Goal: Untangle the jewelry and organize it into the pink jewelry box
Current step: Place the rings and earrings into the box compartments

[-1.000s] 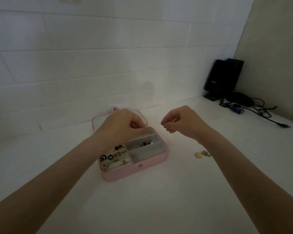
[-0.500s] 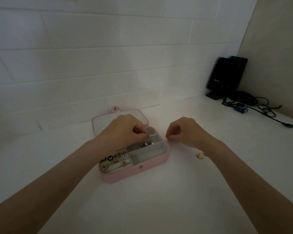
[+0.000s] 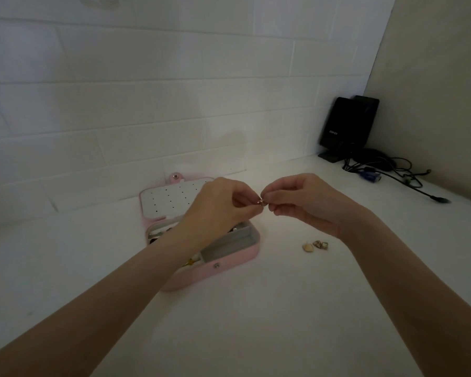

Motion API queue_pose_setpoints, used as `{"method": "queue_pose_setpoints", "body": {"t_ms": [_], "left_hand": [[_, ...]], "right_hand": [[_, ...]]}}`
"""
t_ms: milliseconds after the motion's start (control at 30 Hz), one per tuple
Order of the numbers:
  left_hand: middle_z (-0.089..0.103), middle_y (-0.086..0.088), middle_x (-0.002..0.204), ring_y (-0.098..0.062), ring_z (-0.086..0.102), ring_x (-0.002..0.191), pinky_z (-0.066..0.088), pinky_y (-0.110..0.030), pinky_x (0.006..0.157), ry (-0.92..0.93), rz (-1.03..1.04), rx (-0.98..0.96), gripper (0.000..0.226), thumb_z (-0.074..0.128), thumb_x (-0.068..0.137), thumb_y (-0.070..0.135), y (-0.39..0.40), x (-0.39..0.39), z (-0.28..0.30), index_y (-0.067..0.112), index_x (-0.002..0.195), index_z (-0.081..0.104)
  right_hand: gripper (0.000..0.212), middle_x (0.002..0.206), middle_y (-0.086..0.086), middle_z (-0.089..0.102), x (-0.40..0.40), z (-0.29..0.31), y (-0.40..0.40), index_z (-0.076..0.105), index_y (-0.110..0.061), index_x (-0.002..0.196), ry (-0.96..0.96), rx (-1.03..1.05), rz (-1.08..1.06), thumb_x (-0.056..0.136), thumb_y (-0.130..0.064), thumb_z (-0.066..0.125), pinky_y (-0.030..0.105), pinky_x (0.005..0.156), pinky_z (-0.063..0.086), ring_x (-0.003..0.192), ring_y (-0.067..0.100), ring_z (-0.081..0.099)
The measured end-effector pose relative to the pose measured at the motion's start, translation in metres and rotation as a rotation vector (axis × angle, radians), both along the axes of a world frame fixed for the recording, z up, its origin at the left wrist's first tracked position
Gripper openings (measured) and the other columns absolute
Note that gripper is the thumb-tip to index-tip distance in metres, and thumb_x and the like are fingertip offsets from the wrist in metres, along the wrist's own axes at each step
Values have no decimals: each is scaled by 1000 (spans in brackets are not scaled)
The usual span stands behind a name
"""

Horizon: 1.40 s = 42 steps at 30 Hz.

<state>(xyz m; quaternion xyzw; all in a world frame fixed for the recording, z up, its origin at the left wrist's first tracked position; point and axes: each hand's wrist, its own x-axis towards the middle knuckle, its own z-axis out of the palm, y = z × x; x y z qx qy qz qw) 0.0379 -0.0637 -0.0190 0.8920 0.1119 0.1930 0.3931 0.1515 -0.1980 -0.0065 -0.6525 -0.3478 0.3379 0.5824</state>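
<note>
While the smooth white counter meets a brick-pattern wall, the rounded pink jewelry box lies open. Both hands, left hand and right hand, pinch one tiny metal piece.

Open pink jewelry box, small pinched earring

Both hands rose off the pink jewelry box & met mid-frame, left hand & right hand pinching 1 small gold piece.

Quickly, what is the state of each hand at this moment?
Left hand: fingers pinch a small gold jewelry piece.
Right hand: fingers pinch the same piece from the other side.
</note>
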Motion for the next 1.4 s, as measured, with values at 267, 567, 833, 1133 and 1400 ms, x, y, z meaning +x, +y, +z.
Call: {"method": "queue_pose_setpoints", "body": {"t_ms": [267,567,833,1133,1400], "left_hand": [[68,11,60,1,61,57,51,-21,67,53,5,-212,8,73,77,24,10,-8,2,26,71,68],[65,5,68,7,55,51,42,-3,53,50,84,-117,14,68,80,8,37,-27,13,18,72,65],[66,20,79,8,60,72,44,-7,68,225,-43,199,23,63,85,16,41,-38,-4,38,78,68],[71,11,87,5,62,78,45,-5,72,163,-122,190,18,57,88,11,14,-17,0,22,90,72],[62,15,75,18,52,59,37,-1,62,185,-209,228,20,55,87,7,-20,2,-2,18,91,71]], "right_hand": [[6,76,3,69,-11,4,7,69,-9,81,-192,-46,75,79,-4,70,19,68,50,70,8,62],[9,74,12,68,-14,3,25,68,-7,76,-315,-1,-86,79,2,68,17,59,50,61,10,60],[22,64,-6,64,-20,-14,49,63,-23,67,-668,-239,-57,79,-7,69,17,63,50,58,4,58],[12,65,0,66,7,13,7,68,-17,72,-885,-430,-101,81,-9,67,13,53,46,50,0,56],[5,68,-3,63,10,-15,-35,69,-15,76,-873,-781,36,78,-12,72,18,55,43,58,7,56]]}}
